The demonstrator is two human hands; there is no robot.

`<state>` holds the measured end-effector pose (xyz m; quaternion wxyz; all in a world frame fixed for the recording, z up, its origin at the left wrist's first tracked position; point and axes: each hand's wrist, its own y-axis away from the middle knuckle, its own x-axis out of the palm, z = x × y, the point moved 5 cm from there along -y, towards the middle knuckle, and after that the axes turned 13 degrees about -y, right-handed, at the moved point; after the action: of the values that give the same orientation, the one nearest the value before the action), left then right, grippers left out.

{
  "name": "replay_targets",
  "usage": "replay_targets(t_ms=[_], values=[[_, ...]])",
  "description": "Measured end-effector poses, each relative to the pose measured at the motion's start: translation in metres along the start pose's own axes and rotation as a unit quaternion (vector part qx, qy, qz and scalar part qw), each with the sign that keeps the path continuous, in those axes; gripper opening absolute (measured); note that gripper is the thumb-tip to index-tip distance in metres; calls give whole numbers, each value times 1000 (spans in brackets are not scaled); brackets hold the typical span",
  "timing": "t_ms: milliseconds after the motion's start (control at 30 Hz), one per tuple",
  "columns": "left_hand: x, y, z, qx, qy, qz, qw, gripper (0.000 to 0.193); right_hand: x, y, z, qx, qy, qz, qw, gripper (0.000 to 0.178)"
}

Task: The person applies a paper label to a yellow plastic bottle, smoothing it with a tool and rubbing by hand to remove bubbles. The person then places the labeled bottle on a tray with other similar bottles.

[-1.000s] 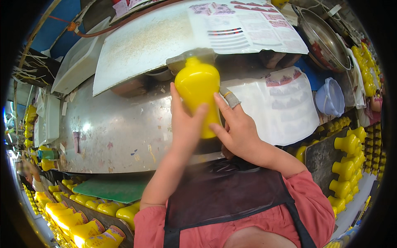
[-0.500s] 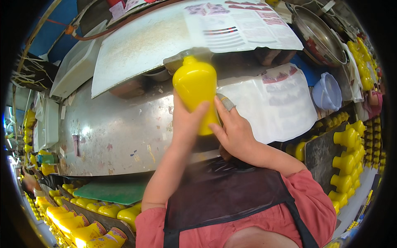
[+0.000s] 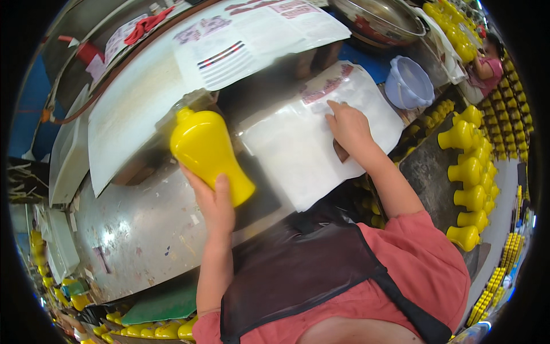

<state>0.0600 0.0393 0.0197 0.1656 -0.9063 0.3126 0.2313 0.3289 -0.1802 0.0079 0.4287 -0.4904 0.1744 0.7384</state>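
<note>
From the head view, a good deal is hard to read: the neck and mouth of the yellow vase-shaped bottle [image 3: 209, 153] run up under a pale sheet [image 3: 137, 109] and something blurred there, so where the top ends cannot be told, and the printing on the papers above is bent by the lens. The palm of the left hand [image 3: 215, 200] is hidden behind the bottle; only the thumb and the backs of the fingers show, closed round its lower end, holding it tilted above the metal tabletop [image 3: 137, 235], neck pointing up and away from the person. The right hand [image 3: 349, 127] is well apart from the bottle, off to the person's right, laid flat with fingers spread on a white plastic sheet [image 3: 303, 155]; whether it grips anything beneath cannot be made out, though a small dark thing peeps out under the wrist. A dark apron [image 3: 309, 275] over a red shirt fills the lower edge. To the right stand rows of more yellow bottles [image 3: 467, 172], partly cut off by the rim, and a pale blue bucket [image 3: 408, 85] sits beyond the sheet.
</note>
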Motion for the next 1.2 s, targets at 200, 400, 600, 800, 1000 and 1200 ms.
replay_targets(t_ms=[200, 400, 600, 800, 1000, 1200], values=[[5, 4, 6, -32, 78, 10, 996, 78, 22, -38, -23, -41, 2, 65, 997, 36], [6, 4, 10, -49, 104, 18, 993, 73, 18, -25, -19, 9, 149, 126, 981, 37], [6, 5, 12, -39, 113, 15, 993, 70, 4, 37, -5, -16, 70, 168, 983, 36], [5, 2, 14, -58, 103, 6, 993, 76, -9, 34, -13, -58, -1, 82, 995, 25], [2, 5, 9, -94, 78, -10, 992, 87, -11, 21, -22, -114, -56, 34, 991, 15], [-3, 11, -6, 20, -67, -60, 996, 94, -7, 17, -28, -114, -71, 25, 991, 15]])
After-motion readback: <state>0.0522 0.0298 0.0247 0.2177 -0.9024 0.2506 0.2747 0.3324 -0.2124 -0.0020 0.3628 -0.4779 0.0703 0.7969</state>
